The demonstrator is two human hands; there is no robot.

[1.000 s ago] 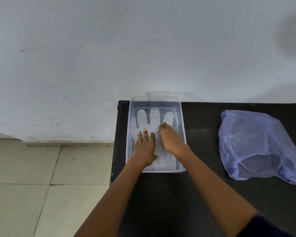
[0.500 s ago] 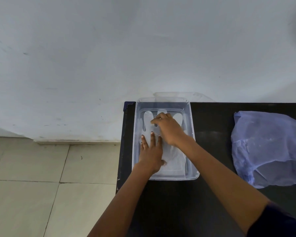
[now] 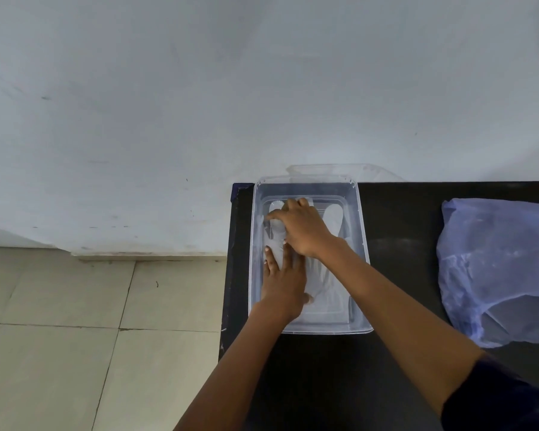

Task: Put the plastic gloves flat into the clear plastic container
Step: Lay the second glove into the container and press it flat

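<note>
Clear hard plastic container [image 3: 363, 244], rectangular with rounded corners and a thin rim, sits at the left end of a matte black desk [image 3: 402, 231], its far end against a pale, scuffed wall [image 3: 199, 88]. Thin see-through plastic gloves [image 3: 330, 284] lie flat on the container floor, fingers pointing toward the wall, cuff toward the near end; film looks filmy and slightly creased, how many layers cannot be told. Left hand [image 3: 282, 283] is inside the container, palm down, fingers straight and together, pressing the glove palm area flat; grip is open, nothing pinched. Right hand [image 3: 304, 230] crosses just ahead of the left, palm down over the glove fingers near the far left of the container, fingers loosely bent and pointing left; it presses on the film, and whether the fingertips pinch any of it cannot be told. Both forearms are bare; a dark sleeve [image 3: 504, 396] shows at the lower right. One rounded glove fingertip is visible right of the right hand. Another clear plastic piece [image 3: 339, 171], maybe a lid, leans behind the container against the wall. Crumpled translucent bluish plastic bag [image 3: 498, 269] lies on the desk well apart to the right, puffy and wrinkled. Beige tiled floor [image 3: 75, 337] with dark grout lines shows to the left.
</note>
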